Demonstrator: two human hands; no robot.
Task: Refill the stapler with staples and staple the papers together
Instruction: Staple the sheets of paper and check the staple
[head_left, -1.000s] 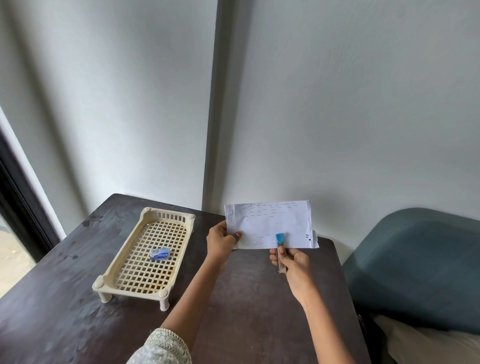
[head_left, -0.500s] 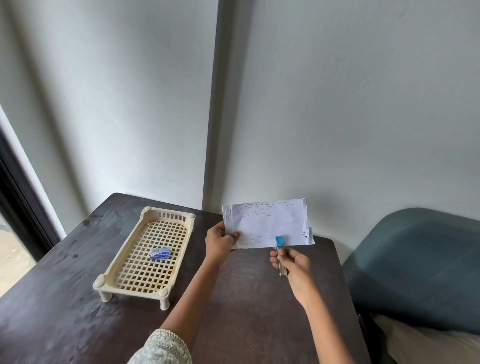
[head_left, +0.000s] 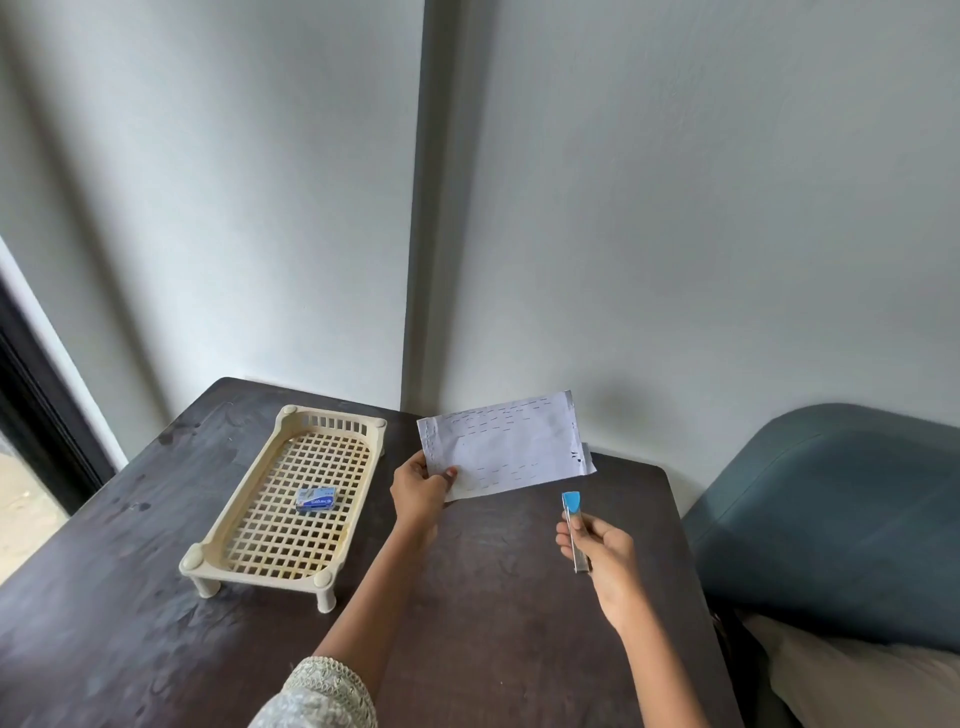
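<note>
My left hand (head_left: 420, 492) pinches the lower left corner of the white papers (head_left: 511, 446), which are held up above the far side of the dark table and carry rows of many staples. My right hand (head_left: 605, 555) grips a slim metal stapler (head_left: 575, 529) with a blue tip. The stapler points away from me and sits clear of the papers, below their right corner. A small blue staple box (head_left: 316, 498) lies in the cream tray (head_left: 240, 519).
The dark wooden table (head_left: 130, 623) stands in a corner against grey walls. The cream lattice tray on short legs takes up the left middle. A blue-grey cushioned seat (head_left: 831, 509) is to the right of the table. A dark window frame (head_left: 36, 405) runs along the far left.
My right hand has pulled the stapler off the papers' lower edge and moved it right and toward me. The papers have tilted slightly in my left hand.
</note>
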